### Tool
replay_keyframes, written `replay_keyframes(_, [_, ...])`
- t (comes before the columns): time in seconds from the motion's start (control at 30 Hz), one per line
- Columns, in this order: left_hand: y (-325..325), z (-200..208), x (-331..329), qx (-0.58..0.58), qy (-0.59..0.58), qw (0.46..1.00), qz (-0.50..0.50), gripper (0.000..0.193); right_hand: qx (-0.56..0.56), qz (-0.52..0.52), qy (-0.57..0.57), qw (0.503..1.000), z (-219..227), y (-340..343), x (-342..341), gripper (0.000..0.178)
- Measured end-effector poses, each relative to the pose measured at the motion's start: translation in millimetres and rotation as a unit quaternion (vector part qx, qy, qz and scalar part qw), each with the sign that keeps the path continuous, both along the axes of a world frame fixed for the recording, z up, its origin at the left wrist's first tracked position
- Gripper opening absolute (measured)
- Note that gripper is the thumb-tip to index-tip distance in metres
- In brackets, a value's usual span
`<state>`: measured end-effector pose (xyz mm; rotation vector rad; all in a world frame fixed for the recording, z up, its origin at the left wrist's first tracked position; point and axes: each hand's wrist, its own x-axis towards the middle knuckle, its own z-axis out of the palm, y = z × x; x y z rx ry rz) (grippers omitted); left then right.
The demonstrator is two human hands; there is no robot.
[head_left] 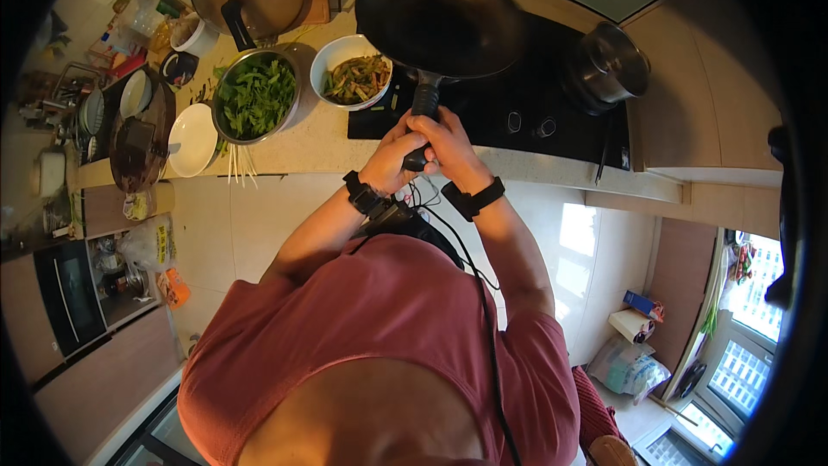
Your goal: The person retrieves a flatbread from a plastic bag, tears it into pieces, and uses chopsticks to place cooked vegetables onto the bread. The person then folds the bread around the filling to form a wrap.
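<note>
The person's left hand (385, 158) and right hand (450, 147) both grasp a dark wok (440, 22) by its black handle (425, 99) over the cooktop (487, 112).

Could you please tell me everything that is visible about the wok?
The wok looks like dark metal: a round bowl with a brownish sheen and no food visible inside. Its black, ribbed handle points toward the person, clasped in the left grip and the right grip. It is over the black cooktop; whether resting or lifted, I cannot tell.
</note>
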<state>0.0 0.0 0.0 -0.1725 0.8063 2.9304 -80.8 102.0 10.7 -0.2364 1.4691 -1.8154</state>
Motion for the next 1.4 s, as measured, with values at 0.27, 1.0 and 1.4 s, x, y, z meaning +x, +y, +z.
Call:
replay_keyframes(0.27, [4.8,-17.7,-1.9,-0.021,-0.017,1.0,0.007,0.027,0.02,0.012,0.001,1.0,-6.7,8.4,-5.1,0.024])
replay_keyframes(1.0, [48.8,-75.6,46.5,-0.055,-0.256,0.934,0.244,0.037,0.443,-0.209,0.484,0.725,-125.5,393.5,-201.2,0.008])
replay_keyframes(1.4, [78.1,-163.4,85.0,-0.07,-0.411,0.875,0.245,0.019,0.583,0.023,0.557,0.59,-124.0,480.1,-248.2,0.03])
